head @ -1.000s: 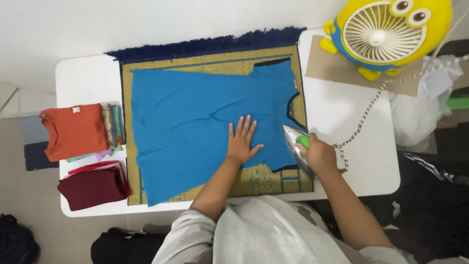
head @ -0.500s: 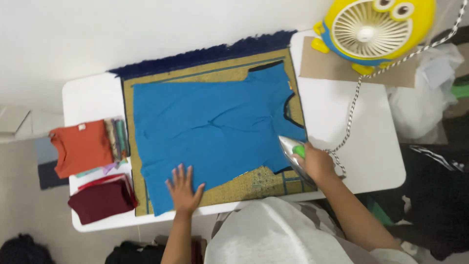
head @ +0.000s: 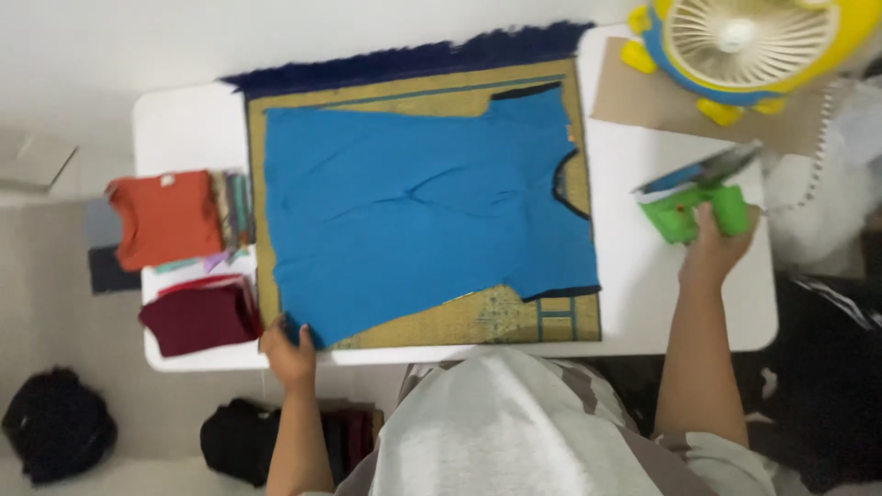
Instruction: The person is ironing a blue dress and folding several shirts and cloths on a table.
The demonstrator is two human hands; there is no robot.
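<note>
Right hand (head: 715, 246) wrapped around green iron (head: 696, 195), parked off right of blue shirt (head: 423, 207); left hand (head: 289, 347) pinches shirt's near-left hem corner.

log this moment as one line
left hand: grips blue shirt corner | right hand: holds green iron off mat

Yellow fan (head: 749, 41) on cardboard (head: 643, 96); orange shirt (head: 163, 220) and maroon, seemingly folded, garment (head: 197, 317) lie left.

Left hand (head: 289, 354) low, right hand (head: 715, 248) clenched (arm outstretched)
</note>
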